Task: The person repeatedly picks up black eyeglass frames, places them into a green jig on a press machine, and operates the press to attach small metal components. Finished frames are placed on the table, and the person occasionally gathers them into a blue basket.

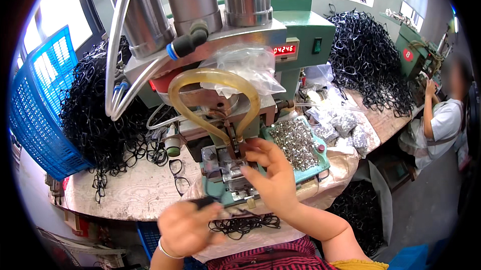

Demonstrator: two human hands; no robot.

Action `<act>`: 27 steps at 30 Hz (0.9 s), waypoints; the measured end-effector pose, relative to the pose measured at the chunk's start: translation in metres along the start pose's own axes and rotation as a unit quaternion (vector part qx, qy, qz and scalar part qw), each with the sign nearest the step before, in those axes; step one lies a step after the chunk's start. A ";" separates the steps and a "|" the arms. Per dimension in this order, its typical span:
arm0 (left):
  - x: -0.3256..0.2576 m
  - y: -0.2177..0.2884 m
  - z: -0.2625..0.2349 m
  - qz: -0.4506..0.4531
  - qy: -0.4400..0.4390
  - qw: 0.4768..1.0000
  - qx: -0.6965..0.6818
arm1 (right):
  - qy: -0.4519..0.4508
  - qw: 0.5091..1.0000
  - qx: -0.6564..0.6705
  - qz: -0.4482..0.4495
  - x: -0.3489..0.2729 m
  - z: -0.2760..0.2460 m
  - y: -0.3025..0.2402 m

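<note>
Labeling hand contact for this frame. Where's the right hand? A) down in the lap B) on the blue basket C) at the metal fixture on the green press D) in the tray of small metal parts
C: the right hand has its fingers at the metal fixture of the green press, left of the tray of small metal parts; the left hand holds a dark piece lower down.

blue crate (37, 104), tray of silver screws (295, 142), seated co-worker (441, 119)

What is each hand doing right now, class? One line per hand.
Left hand: closed around a black eyeglass frame piece.
Right hand: open, fingers at the press fixture, holding nothing visible.
</note>
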State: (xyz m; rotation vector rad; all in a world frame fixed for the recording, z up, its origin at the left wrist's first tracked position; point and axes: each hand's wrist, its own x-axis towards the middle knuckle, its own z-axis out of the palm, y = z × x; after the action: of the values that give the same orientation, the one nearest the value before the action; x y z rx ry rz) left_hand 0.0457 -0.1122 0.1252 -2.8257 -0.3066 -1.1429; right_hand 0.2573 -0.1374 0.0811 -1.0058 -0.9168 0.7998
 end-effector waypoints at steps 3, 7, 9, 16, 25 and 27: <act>0.027 0.017 0.012 0.083 -0.058 0.995 -0.006 | -0.075 0.992 -0.104 -0.002 -0.003 -0.011 -0.015; 0.044 0.023 0.030 0.090 -0.096 0.991 -0.013 | 0.005 0.830 -0.534 -0.159 0.022 -0.090 0.033; 0.043 0.025 0.033 0.084 -0.101 0.991 -0.014 | 0.062 0.789 -0.596 -0.134 0.018 -0.121 0.057; 0.039 0.024 0.035 0.079 -0.084 0.993 -0.006 | 0.033 0.794 -0.570 -0.212 0.021 -0.125 0.067; 0.030 0.025 -0.031 0.068 0.011 0.759 -0.647 | 0.033 0.811 -0.529 -0.247 0.038 -0.126 0.069; 0.034 0.023 -0.033 0.161 0.042 0.666 -0.727 | 0.070 0.837 -0.500 -0.209 0.033 -0.120 0.064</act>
State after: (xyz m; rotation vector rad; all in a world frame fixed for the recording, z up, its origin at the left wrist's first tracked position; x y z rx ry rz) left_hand 0.0516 -0.1340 0.1729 -3.4548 1.9033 -1.9008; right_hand 0.3703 -0.1274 -0.0005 -1.6436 -1.3991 -0.2074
